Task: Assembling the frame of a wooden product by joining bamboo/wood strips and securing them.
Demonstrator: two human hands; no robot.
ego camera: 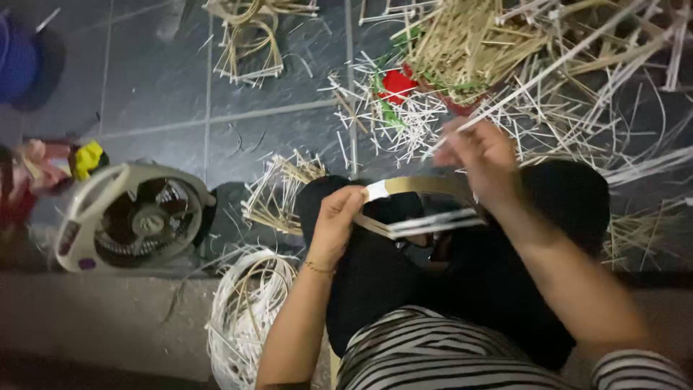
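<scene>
Here the left hand point(338, 220) pinches the bent bamboo strip hoop point(415, 186) at its pale end, while the right hand point(480, 155), blurred, closes on 1 long thin strip point(548, 68).

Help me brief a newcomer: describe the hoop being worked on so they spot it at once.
Start at the dark lap of the seated person. Above it, the left hand and right hand grip a flat pale cane strip bent into a hoop. Unlike the loose straight splints scattered on the floor, it is one closed loop.

Bamboo hoop point(419, 186): flat pale strip bent into a ring, ends overlapping at its left side, lying tilted over the dark-trousered lap. Long thin bamboo strip point(548, 68) runs up-right.
</scene>
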